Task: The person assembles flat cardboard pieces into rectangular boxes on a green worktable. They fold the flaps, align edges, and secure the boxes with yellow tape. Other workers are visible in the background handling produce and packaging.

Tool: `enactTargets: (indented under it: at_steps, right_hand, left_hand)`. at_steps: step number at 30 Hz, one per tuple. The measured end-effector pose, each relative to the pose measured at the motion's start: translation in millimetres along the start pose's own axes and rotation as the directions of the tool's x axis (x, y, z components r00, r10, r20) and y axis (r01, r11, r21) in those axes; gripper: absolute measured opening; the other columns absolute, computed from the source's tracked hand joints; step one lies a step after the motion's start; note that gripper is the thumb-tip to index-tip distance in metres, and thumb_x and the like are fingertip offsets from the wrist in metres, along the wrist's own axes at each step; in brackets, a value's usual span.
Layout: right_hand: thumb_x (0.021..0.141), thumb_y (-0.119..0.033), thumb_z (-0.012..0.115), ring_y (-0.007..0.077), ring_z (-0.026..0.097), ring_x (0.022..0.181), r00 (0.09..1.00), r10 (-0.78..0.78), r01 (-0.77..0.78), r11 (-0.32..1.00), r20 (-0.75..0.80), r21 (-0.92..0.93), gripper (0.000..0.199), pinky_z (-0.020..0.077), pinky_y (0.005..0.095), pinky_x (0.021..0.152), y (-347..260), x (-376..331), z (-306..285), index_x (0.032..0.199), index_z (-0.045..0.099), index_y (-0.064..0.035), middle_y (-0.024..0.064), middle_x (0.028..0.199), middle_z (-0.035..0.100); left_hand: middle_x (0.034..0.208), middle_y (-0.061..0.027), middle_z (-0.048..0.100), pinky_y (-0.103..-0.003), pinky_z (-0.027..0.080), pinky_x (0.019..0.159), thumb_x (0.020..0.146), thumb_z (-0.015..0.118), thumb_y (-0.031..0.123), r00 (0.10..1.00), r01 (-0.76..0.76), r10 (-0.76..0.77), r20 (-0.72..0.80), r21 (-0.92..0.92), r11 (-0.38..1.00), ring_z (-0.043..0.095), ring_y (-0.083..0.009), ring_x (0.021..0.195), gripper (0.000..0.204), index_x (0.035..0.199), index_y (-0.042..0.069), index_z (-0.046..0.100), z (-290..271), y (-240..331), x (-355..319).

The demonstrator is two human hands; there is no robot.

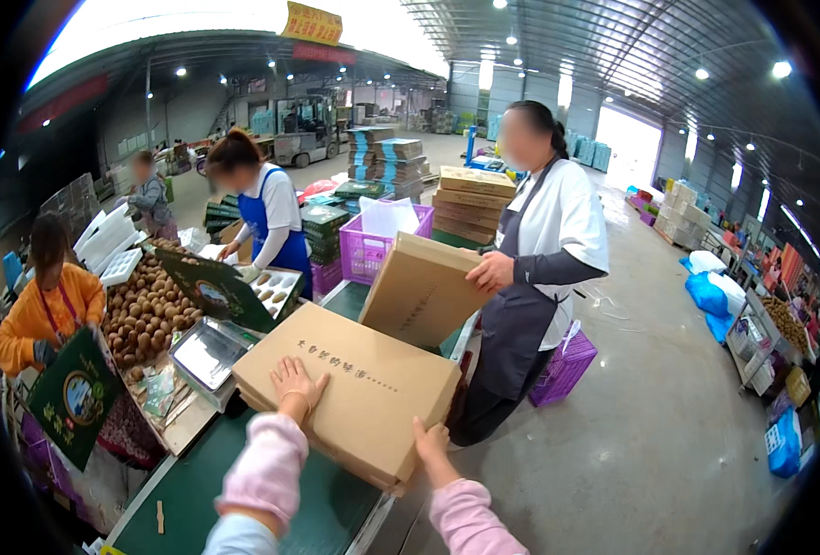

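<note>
A closed brown cardboard box point(373, 370) with a line of dark print lies on the green conveyor belt point(271, 490), its edge over another carton layer below. My left hand point(296, 381) rests flat on its lid, fingers spread. At the box's near right corner, my right hand point(431, 442) grips the edge, its thumb on top and the other fingers partly hidden. Just beyond, a person in a dark apron point(521, 305) holds a second cardboard box point(424, 291), tilted, with both hands.
Left of the belt are a scale point(208, 356) and a heap of brown kiwifruit point(146, 310). Two workers there handle green printed boxes point(77, 398). Purple crates point(562, 365) and stacked cartons point(465, 199) stand around the belt; grey floor point(650, 444) stretches to the right.
</note>
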State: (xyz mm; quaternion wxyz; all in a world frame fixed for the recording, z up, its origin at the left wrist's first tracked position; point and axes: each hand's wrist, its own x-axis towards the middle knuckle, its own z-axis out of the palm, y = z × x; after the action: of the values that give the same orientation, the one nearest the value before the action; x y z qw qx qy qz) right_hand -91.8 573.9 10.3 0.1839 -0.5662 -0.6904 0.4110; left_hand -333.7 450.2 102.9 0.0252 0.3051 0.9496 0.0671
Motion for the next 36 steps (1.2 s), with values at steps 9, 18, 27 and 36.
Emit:
enactTargets:
  at_steps: [9,18,27,36]
  right_hand:
    - [0.081,-0.054,0.054,0.0443,0.034,0.121,0.994,-0.097,0.091,0.992,0.054,0.091,0.082,0.0305,0.0465,0.101,2.7,-5.7,-6.0,0.123,0.037,0.0135,0.0327,0.129,0.036]
    - [0.084,0.003,0.051,0.0199,0.055,0.094,0.349,-0.928,0.528,0.312,0.133,0.79,0.052,0.0414,0.032,0.086,-29.3,-258.6,-228.8,0.132,0.032,-0.0027,0.0128,0.119,0.046]
    - [0.085,0.001,0.053,0.0205,0.06,0.068,-0.15,-0.738,0.666,-0.568,-0.658,0.484,0.04,0.0476,0.0274,0.056,-51.0,-317.8,-412.2,0.115,0.054,-0.0249,0.0185,0.096,0.061]
    - [0.084,-0.004,0.052,0.0278,0.059,0.085,0.038,-0.999,0.792,0.007,-0.037,0.61,0.04,0.0478,0.0351,0.074,47.6,-261.2,-548.3,0.123,0.049,-0.0124,0.0158,0.107,0.057]
  left_hand:
    - [0.15,-0.0159,0.015,-0.049,0.002,0.112,0.081,0.041,0.062,0.953,-0.296,0.284,-0.105,-0.121,0.948,0.009,-0.0263,0.141,0.09,0.142,-0.002,0.02,41.5,104.1,-103.6]
    - [0.15,-0.0125,0.018,-0.044,0.008,0.113,0.068,0.057,0.066,0.971,-0.234,0.226,-0.079,-0.108,0.966,0.014,-0.0237,0.14,0.104,0.144,0.005,0.02,24.8,101.9,-136.1]
    - [0.152,-0.0101,0.013,-0.047,0.008,0.112,0.058,0.069,0.06,0.989,-0.138,0.139,0.044,-0.03,0.99,0.009,-0.0245,0.141,0.116,0.145,0.007,0.013,12.3,109.8,-128.3]
    - [0.15,-0.0102,0.019,-0.044,0.023,0.11,0.065,0.078,0.034,0.978,0.175,-0.154,-0.143,0.147,0.974,0.019,-0.0266,0.138,0.106,0.144,0.004,0.015,66.7,122.0,-96.9]
